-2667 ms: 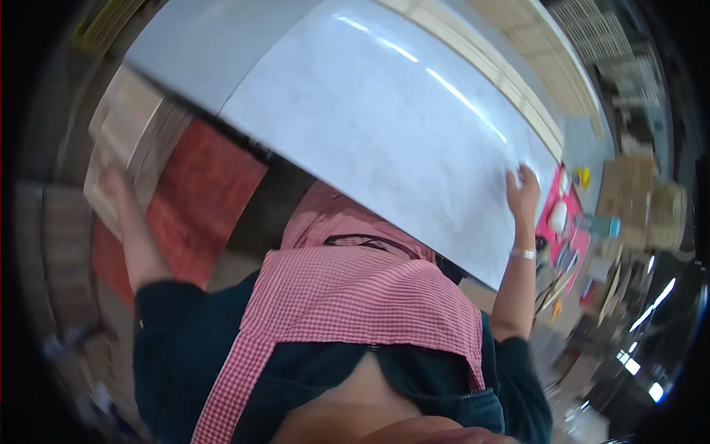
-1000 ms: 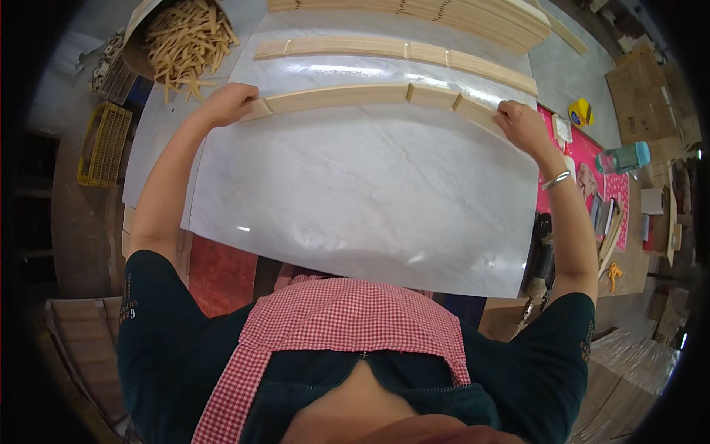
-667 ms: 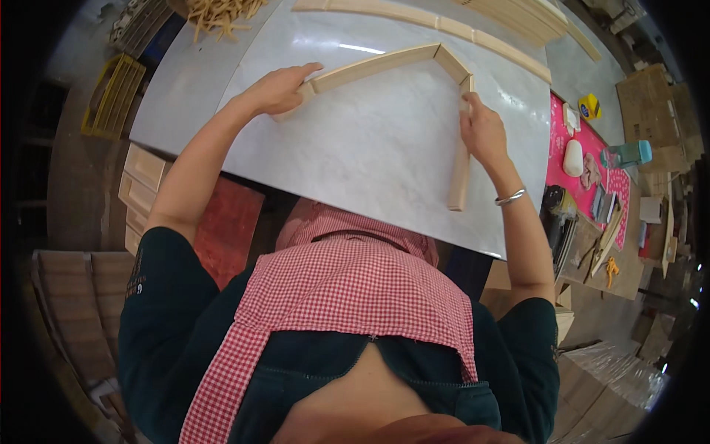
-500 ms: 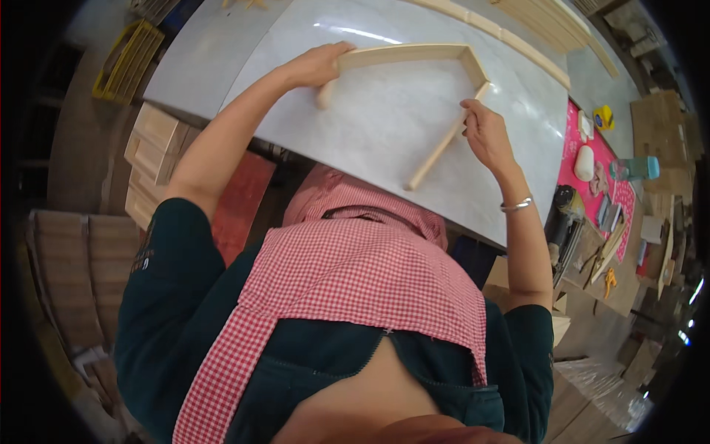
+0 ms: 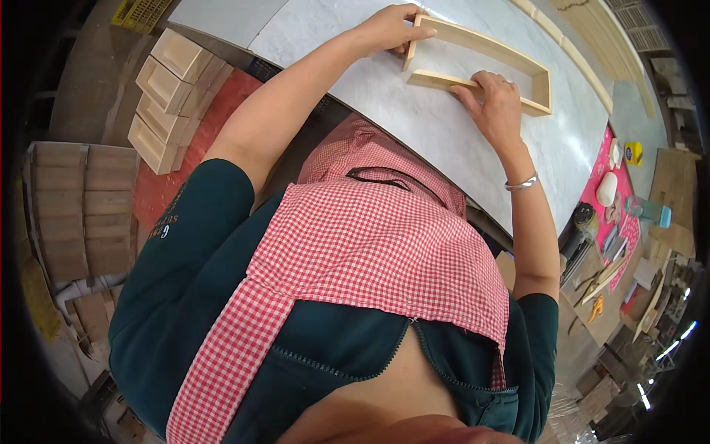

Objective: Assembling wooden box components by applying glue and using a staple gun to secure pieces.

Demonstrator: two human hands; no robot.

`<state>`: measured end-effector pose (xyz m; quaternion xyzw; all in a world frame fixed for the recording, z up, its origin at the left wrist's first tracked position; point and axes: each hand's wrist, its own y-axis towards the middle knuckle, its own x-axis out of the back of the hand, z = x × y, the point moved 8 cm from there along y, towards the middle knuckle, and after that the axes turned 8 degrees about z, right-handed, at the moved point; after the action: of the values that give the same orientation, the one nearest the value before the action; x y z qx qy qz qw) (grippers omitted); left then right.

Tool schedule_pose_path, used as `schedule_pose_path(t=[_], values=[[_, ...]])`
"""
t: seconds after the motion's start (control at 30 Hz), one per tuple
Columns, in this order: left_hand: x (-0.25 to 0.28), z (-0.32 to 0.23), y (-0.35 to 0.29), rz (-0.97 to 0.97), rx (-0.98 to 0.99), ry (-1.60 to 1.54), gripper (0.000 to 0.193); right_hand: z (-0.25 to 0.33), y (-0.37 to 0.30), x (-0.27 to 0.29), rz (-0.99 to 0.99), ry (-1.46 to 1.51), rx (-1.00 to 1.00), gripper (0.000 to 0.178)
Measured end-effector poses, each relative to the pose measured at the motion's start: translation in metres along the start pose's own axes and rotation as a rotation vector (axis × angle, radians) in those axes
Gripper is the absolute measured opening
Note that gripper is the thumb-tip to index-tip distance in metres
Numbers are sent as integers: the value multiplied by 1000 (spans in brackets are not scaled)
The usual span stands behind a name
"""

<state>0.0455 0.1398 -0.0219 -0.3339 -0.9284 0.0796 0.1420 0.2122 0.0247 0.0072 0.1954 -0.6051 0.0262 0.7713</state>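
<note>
A pale wooden frame (image 5: 494,46) of thin boards stands on edge on the grey-white tabletop (image 5: 436,140), folded nearly into a long rectangle. At its near left corner, a gap separates the long near board from the short left board. My left hand (image 5: 390,31) is closed round that left board, thumb over its upper edge. Along the near board, my right hand (image 5: 497,105) grips with thumb on the near side and fingers over the top. The tabletop shows through the frame's middle.
Long wooden strips (image 5: 584,37) lie at the far right. A pink mat (image 5: 600,174) carries a white oval object (image 5: 606,189), beside a yellow tape measure (image 5: 633,153) and a clear bottle (image 5: 649,211). Small wooden boxes (image 5: 166,85) are stacked at left on a red surface.
The boards have folded from a wide-open shape into a nearly closed rectangle. Both hands have shifted in the picture, the left one rightward and up.
</note>
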Motion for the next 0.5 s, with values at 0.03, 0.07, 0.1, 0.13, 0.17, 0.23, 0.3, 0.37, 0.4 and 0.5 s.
schedule_pose_path(t=[0.03, 0.07, 0.1, 0.13, 0.17, 0.23, 0.3, 0.37, 0.4, 0.5], values=[[1, 8, 7, 1, -23, -29, 51, 0, 3, -2, -4, -4, -6, 32], [2, 14, 15, 3, -48, -58, 44, -1, 5, -4, -8, -9, -14, 31], [2, 20, 21, 5, -72, -86, 38, -2, 7, -5, -14, -15, -22, 31], [3, 27, 27, 8, -98, -114, 31, -2, 8, -5, -19, -21, -31, 32], [2, 28, 28, 7, -95, -118, 31, -2, 9, -7, -14, -20, -29, 32], [1, 28, 31, 9, -113, -128, 30, -3, 10, -6, -23, -15, -35, 32], [1, 28, 32, 11, -133, -136, 29, -4, 11, -6, -34, -9, -40, 32], [0, 26, 30, 13, -111, -152, 34, -6, 11, -8, -39, -11, -38, 32], [0, 26, 28, 15, -90, -164, 40, -7, 12, -8, -47, -12, -36, 33], [-2, 29, 19, 18, -48, -187, 51, -8, 12, -10, -64, -14, -30, 33]])
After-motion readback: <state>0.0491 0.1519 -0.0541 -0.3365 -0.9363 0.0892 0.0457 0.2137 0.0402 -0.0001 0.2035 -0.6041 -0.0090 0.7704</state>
